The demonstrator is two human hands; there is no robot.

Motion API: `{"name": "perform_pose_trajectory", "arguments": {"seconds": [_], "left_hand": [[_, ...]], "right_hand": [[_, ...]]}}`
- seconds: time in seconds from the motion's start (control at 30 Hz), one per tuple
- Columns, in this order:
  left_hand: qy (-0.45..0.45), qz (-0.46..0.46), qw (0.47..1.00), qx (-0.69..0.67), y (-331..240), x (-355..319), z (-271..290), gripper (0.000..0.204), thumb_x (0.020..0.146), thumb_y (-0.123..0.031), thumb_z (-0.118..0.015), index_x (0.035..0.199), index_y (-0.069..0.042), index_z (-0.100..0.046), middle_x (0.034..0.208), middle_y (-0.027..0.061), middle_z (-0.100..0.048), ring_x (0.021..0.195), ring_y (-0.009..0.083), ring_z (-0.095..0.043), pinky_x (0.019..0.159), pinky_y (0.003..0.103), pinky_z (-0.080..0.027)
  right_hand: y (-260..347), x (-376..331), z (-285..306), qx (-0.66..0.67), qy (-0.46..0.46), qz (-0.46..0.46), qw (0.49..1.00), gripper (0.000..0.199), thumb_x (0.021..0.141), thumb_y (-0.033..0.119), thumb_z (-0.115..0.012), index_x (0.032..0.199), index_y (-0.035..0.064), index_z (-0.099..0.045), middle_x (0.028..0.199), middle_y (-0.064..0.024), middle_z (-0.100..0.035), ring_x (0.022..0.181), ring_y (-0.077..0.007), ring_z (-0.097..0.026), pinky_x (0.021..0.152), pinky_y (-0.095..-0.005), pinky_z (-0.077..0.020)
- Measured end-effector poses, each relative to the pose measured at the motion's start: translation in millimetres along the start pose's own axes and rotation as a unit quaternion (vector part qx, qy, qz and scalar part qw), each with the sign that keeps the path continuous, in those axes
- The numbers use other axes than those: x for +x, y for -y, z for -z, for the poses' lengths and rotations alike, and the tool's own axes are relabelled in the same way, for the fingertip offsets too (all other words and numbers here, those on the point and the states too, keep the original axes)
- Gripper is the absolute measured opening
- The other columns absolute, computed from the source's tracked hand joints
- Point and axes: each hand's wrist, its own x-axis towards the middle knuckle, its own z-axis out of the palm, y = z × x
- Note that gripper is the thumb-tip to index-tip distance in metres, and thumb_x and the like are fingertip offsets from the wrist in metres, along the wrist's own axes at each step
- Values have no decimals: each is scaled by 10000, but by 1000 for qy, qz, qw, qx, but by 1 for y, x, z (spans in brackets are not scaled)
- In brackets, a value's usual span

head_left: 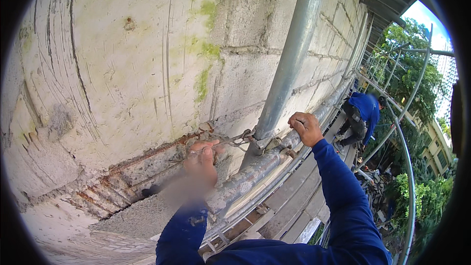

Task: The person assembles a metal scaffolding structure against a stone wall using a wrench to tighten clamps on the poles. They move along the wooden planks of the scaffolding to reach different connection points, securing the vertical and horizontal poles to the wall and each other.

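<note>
Beside the wall's broken ledge, my left hand [201, 167] is closed, thumb up, on a thin metal rod [226, 142]. That rod runs right toward the foot of a grey steel pole [297, 44], where a metal clamp [269, 144] joins it to a long, mortar-stained pipe [245, 174]. A blur covers my left wrist. My right hand [306, 128] is curled just right of the clamp, over the long pipe. Its fingertips are turned away, and whatever they may hold is hidden.
Rusty reinforcing bars [110, 186] lie bare in the broken concrete of the stained wall [122, 68]. Scaffold planks [289, 211] run below my arms. Farther along, a person in blue [363, 110] bends down on the scaffold. Curved scaffold tubes [409, 181] and rubble [378, 191] are at right.
</note>
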Motion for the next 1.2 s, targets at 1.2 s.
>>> {"name": "perform_pose_trajectory", "arguments": {"seconds": [1.2], "left_hand": [[62,-22,995,-79,1,7,23,152,1057,-144,-563,1139,-25,-609,1176,183,-628,849,238,-645,798,404,-579]], "right_hand": [[-6,2,-3,-1,-4,20,1000,218,910,191,-579,862,17,-701,789,-137,-709,762,-327,-706,726,-406,-540]]}}
